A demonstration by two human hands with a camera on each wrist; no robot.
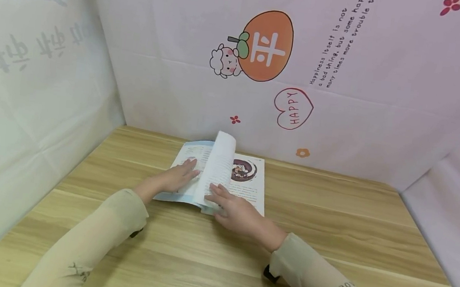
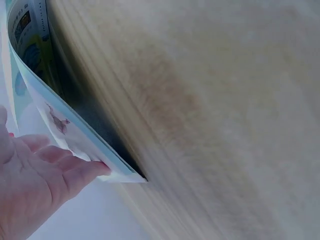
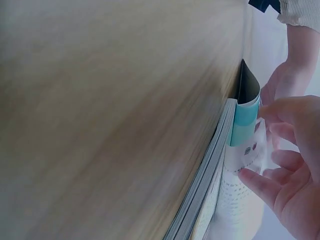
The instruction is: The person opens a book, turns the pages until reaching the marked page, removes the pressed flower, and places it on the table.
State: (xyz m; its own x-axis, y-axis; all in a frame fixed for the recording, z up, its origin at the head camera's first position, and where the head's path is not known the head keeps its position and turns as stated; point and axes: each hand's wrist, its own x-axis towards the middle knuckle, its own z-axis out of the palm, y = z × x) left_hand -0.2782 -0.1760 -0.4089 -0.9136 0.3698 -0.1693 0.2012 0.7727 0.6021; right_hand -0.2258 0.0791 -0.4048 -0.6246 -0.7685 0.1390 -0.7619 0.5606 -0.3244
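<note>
Open book [image 1: 211, 176] on the table [image 1: 185, 251] near the back wall [image 1: 179, 63], your left hand [image 1: 177, 178] on its left page [image 1: 200, 151], fingers outstretched, your right hand [image 1: 239, 212] touching a raised leaf [image 1: 223, 154] mid-book, fingers extended, a round drawing [image 1: 244, 170] on the right page [image 1: 247, 197].

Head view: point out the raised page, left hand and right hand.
Raised page [image 1: 220, 163], head view, middle of its surface.
Left hand [image 1: 176, 178], head view, its back.
Right hand [image 1: 238, 213], head view, its back.

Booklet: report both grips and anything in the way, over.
Left grip touching left-hand page. Right grip against raised page. Booklet open on table. Raised page partly hides right-hand page in head view.
</note>
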